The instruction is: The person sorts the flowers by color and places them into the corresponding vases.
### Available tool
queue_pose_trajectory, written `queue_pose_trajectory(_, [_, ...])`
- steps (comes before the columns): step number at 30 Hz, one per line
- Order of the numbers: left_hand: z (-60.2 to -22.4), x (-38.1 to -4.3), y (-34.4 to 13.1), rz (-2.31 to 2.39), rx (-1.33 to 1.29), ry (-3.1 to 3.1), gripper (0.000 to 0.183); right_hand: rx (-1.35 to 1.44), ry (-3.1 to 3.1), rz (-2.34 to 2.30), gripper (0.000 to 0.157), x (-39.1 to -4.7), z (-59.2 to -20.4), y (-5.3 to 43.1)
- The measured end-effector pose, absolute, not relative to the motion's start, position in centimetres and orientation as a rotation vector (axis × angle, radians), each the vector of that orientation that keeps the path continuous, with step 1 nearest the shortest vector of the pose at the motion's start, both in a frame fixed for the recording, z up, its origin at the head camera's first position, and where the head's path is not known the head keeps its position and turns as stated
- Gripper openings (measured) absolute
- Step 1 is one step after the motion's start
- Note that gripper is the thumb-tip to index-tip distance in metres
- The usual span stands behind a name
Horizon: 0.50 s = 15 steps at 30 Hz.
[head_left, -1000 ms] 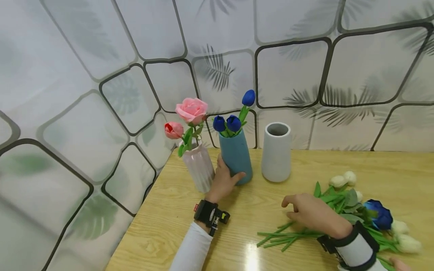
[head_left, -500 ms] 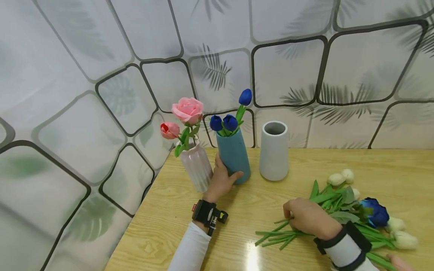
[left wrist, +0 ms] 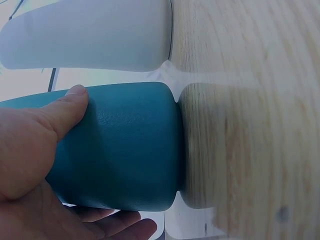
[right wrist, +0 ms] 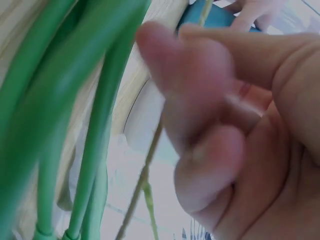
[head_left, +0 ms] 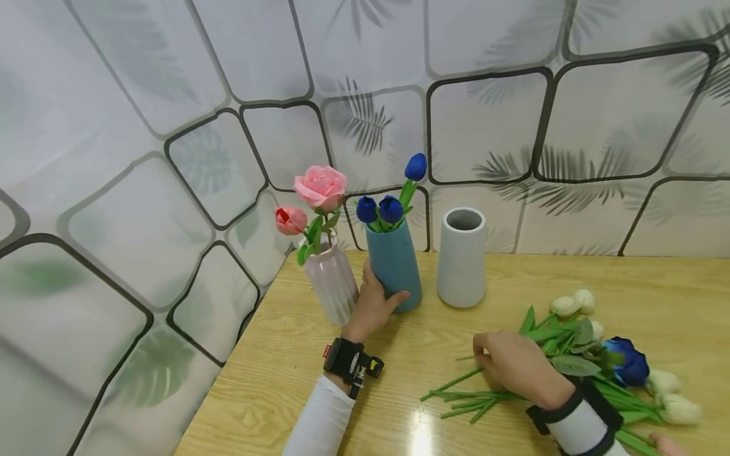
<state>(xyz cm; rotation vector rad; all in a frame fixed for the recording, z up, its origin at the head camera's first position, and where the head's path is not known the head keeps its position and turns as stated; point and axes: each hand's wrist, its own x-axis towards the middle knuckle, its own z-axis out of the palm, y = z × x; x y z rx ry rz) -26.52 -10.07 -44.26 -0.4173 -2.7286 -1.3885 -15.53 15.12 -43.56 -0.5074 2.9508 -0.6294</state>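
Observation:
My left hand [head_left: 373, 307] grips the lower part of a teal vase [head_left: 393, 263]. In the left wrist view, the thumb lies on one side of it and the fingers reach round the other. Several blue tulips [head_left: 416, 167] stand in this vase. Over a pile of artificial flowers at the right, my right hand [head_left: 516, 364] pinches a thin brown flower stem [right wrist: 142, 175] between thumb and fingers. The pile has green stems [head_left: 473, 402], white tulips [head_left: 681, 408] and a blue rose [head_left: 626, 362]; which bloom the pinched stem carries I cannot tell.
Left of the teal vase stands a pale pink ribbed vase [head_left: 331, 282] with a pink rose [head_left: 321, 187] and a pink tulip [head_left: 291, 220]. A white vase [head_left: 462, 266] stands to its right with no flowers. Another person's fingers [head_left: 667, 445] show at the bottom right of the wooden table [head_left: 274, 380].
My right hand has lowered onto the stems and closed its fingers on a thin one, whose end now pokes out to the left. My left hand stays on the teal vase.

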Motion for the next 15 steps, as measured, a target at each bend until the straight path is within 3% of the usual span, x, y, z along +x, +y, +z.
queue_pose_trajectory(3, [-44.2,-26.5,-10.1,-1.387,-0.422,-2.727,0.105,-0.361,2.938,-0.786,0.002,-15.5,-43.2,14.8])
queue_pose_trajectory(10, [-44.4,-26.7,-10.2,-1.382,-0.426,-2.713,0.105,0.247,2.638,-1.967,0.031,-14.8,-43.1,13.3])
queue_pose_trajectory(15, [-44.6,-26.7,-10.1,-1.385,-0.433,-2.701,0.105,0.694,1.95,-2.641,0.026,-14.1,-43.3,11.7])
